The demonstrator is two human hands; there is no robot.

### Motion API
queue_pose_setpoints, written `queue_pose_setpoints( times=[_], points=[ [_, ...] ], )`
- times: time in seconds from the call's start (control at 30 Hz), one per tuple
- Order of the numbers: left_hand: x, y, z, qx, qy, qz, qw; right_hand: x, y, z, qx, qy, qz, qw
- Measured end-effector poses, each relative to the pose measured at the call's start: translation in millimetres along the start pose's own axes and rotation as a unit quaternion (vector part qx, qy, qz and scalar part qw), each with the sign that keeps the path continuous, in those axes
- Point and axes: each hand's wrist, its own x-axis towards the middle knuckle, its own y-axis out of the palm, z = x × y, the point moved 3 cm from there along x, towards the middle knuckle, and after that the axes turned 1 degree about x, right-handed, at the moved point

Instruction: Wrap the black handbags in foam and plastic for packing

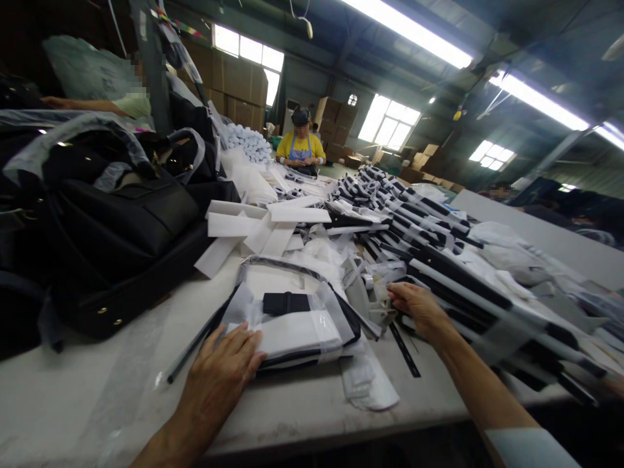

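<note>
From the head camera, the flat bag (336,331) lies on the table (58,403) right in front of the person, its handle looping toward the far side. A white sheet (292,333) covers much of its upper face, with clear film over the right end and a black piece (286,303) lying across the sheet's far edge. What the flat bag holds inside cannot be seen.

The left hand (227,364) rests palm down on the near left corner of the flat bag, its fingers stretched out and slightly spread on the white sheet. The right hand (416,309) is at the right side of the tape dispenser (355,289), thumb and fingertips drawn close together; I cannot tell whether they pinch anything. The dispenser carries a pale roll.

Just beside the flat bag's right end are clear sleeves (368,383) and a black strip (404,350). White strips (268,224) lie beyond its handle. On the left stand big black bags (131,221), handles wrapped in film, their contents hidden. A long pile (463,286) of wrapped black and white pieces fills the right. Farther off are a heap of white rolls (246,143), a person (301,153) in yellow, and stacked cartons (238,84), contents hidden.
</note>
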Motion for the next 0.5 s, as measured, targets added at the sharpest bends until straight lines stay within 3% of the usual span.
queue_pose_setpoints(
  times=[0.13, 0.37, 0.43, 0.5],
  points=[
    [-0.5, 0.0, 0.2, 0.004, 0.0, 0.003, 1.0, -24.0, -12.5, -9.1, 0.045, 0.03, -0.008, 0.998],
    [-0.3, -1.2, -0.8, -0.018, -0.019, 0.025, 0.999, -45.9, -7.5, -60.9, 0.096, 0.113, -0.012, 0.989],
    [-0.3, -3.4, -2.1, -0.035, -0.042, 0.033, 0.998, -42.3, -15.9, -79.7, 0.042, 0.112, 0.009, 0.993],
    [-0.3, -5.7, -4.1, -0.057, -0.064, 0.039, 0.996, -35.1, -30.5, -94.8, -0.096, 0.099, 0.043, 0.99]
  ],
)
